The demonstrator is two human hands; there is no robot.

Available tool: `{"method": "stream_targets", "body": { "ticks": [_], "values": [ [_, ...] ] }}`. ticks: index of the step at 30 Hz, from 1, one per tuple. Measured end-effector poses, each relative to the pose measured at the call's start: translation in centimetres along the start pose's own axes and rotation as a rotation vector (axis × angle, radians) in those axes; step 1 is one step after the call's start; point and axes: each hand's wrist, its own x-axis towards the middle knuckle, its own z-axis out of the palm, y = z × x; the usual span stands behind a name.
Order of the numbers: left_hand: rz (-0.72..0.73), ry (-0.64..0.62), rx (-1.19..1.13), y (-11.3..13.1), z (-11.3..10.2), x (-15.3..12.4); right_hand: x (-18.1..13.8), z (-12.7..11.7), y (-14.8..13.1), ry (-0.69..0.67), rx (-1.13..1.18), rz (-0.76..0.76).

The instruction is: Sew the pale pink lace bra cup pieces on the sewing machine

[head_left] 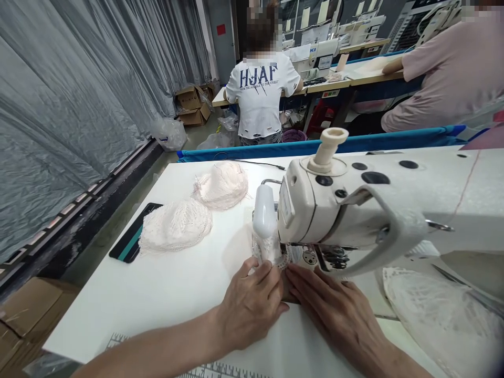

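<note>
In the head view a white sewing machine [305, 205] reaches in from the right. A white lace piece [271, 251] lies beneath its head, partly hidden by the machine and a rounded white fitting [264, 212]. My left hand [254, 302] has its fingers curled down on the near edge of the lace piece, thumb tucked in. Close beside it, my right hand [334, 312] lies with fingers stretched out flat, their tips touching the fabric near the presser foot area. The needle itself is hidden from view.
Two lace bra cups [177, 226] [222, 185] lie on the white table [197, 294] at left, one over a dark phone-like slab [132, 239]. More white lace [441, 310] and scissors [468, 294] are at right. Two people sit beyond the blue-edged barrier [236, 153].
</note>
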Motion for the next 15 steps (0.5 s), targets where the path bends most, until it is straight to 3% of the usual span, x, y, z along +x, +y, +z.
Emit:
{"method": "stream_targets", "body": {
  "ticks": [7, 12, 15],
  "values": [
    [-0.060, -0.032, 0.003, -0.5, 0.3, 0.2, 0.6, 0.1, -0.1, 0.041, -0.049, -0.010],
    [-0.180, -0.081, 0.075, -1.1, 0.1, 1.0, 0.4, 0.4, 0.0, 0.041, -0.053, 0.029],
    [-0.154, -0.074, 0.160, -1.0, 0.2, 1.0, 0.1, 0.6, 0.2, 0.023, -0.010, 0.061]
  ]
}}
